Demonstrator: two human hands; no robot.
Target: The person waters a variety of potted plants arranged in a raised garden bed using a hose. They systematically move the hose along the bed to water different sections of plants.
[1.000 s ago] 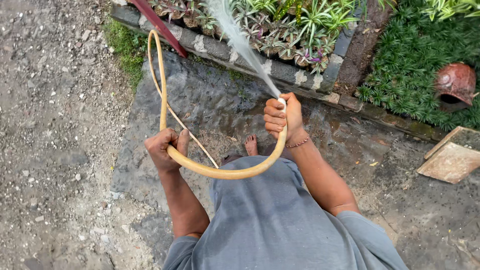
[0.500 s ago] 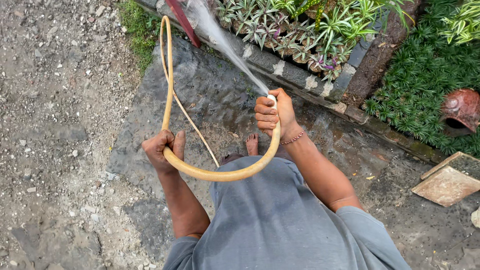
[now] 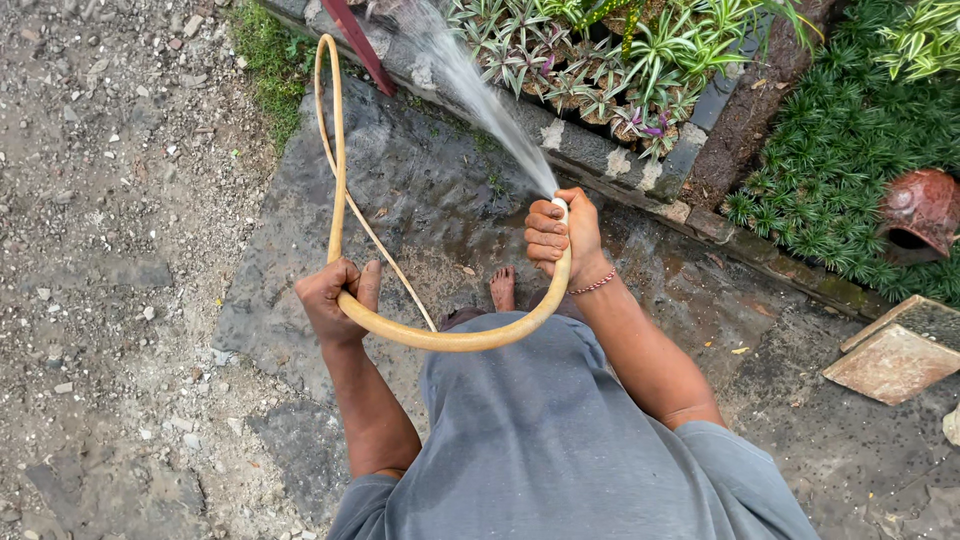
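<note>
Two hands on one yellow hose (image 3: 440, 338) here, seen from straight above. The right hand (image 3: 560, 238) is wrapped tight around the end of the hose, thumb up near the opening, and a spray (image 3: 480, 95) of water fans out from it toward the plants (image 3: 600, 60) in the bed behind the stone curb (image 3: 590, 160). The left hand (image 3: 335, 298) is closed around the hose further back, thumb sticking up, so the hose sags in a curve between the two hands, right in front of the person's grey shirt (image 3: 560, 440). From the left hand it loops up along the wet paving (image 3: 420, 190) toward the grass (image 3: 265, 70). One bare foot (image 3: 503, 290) pokes out just under the curve. Off to the right sit a brown clay pot (image 3: 920, 212) and a square tile (image 3: 895, 362), well apart from the hands. Gravel (image 3: 110, 250) covers the left side.
</note>
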